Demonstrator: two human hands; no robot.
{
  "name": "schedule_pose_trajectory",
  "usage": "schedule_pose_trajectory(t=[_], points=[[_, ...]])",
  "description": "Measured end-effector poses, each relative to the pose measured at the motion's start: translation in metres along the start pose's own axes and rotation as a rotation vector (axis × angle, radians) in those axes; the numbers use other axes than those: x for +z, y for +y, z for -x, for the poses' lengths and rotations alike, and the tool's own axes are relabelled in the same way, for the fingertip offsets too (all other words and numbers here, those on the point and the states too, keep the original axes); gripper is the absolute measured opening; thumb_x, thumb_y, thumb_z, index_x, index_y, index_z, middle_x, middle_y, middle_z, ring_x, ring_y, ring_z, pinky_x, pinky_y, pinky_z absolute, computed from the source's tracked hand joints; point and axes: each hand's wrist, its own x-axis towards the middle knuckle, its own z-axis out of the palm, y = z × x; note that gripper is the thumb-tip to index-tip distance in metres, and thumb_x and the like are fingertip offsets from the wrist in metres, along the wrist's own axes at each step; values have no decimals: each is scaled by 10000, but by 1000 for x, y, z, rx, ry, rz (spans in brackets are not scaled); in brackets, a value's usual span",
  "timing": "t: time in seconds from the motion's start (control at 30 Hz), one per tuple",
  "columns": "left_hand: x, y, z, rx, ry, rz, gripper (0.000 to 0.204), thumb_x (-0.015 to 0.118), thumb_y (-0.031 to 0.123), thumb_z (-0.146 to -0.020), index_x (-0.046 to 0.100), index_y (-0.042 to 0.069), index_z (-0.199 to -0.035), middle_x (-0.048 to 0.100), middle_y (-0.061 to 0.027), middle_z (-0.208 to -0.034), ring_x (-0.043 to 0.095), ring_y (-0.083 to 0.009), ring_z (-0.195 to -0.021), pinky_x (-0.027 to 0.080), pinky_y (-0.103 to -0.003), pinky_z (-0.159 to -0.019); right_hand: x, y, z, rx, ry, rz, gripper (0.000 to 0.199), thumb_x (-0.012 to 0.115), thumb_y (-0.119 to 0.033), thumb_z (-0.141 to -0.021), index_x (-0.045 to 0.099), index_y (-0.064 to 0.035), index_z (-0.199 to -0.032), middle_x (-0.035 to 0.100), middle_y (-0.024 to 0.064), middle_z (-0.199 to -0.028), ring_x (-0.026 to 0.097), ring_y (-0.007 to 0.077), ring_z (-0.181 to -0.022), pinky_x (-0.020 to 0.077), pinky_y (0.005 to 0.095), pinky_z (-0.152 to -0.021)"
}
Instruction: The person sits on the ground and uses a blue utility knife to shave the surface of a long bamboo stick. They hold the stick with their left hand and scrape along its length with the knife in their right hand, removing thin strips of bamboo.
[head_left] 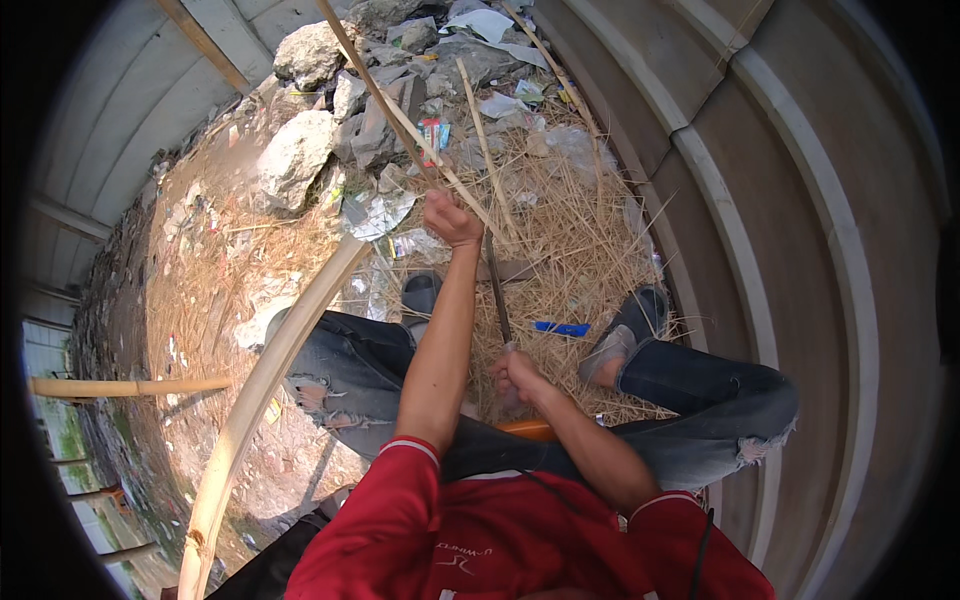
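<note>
My left hand (pixel 452 217) is closed around a long, thin bamboo strip (pixel 378 92) that runs away toward the top of the view. The strip's near end, pale and freshly cut, sticks out past my fist. Lower down and to the right, my right hand (pixel 518 375) grips a long knife by its handle. The dark knife blade (pixel 497 290) points away from me, its tip beside the near end of the strip. Whether blade and strip touch, I cannot tell. Dry shavings (pixel 560 235) lie thick on the ground beneath both hands.
A split bamboo pole (pixel 270 390) slants past my left knee, and another pole (pixel 130 386) lies farther left. Rocks (pixel 300 160) and litter are piled ahead. A ribbed metal wall (pixel 790 200) rises on the right. A blue piece (pixel 562 328) lies between my feet.
</note>
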Motion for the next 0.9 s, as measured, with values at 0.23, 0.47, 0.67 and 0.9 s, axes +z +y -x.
schedule_pose_trajectory(t=[0.23, 0.47, 0.67, 0.9], points=[[-28, 27, 16, -71, -225, -289, 546, 298, 408, -1068, 606, -42, -1082, 653, -155, -982, 619, -243, -931, 465, -386, -878, -7, 7, -14, -42, 69, 123, 148, 526, -49, -870, 627, 40, -808, 474, 65, -598, 429, 166, -460, 396, 336, -433], [-13, 64, -8, 26, -242, -266, 512, 444, 356, -1034, 477, -48, -1348, 577, -211, -1225, 578, -314, -1115, 426, -421, -981, -2, 1, -11, -31, 46, 147, 205, 503, -78, -887, 636, 53, -803, 472, 50, -578, 434, 157, -448, 407, 336, -429], [-10, 84, -3, 59, -34, -196, 628, 530, 350, -1003, 329, -54, -1440, 457, -213, -1377, 480, -295, -1250, 397, -415, -1028, -6, 14, -22, -65, 91, 174, 374, 431, -201, -985, 641, 55, -811, 479, 66, -592, 432, 156, -444, 431, 345, -424], [-57, 149, 52, -546, 156, 442, 716, 664, 301, -932, 273, 13, -1457, 488, -122, -1287, 490, -204, -1187, 443, -377, -942, -4, 13, -23, -89, 79, 212, 527, 352, -321, -1036, 635, 76, -838, 478, 68, -601, 437, 154, -445, 432, 343, -420]])
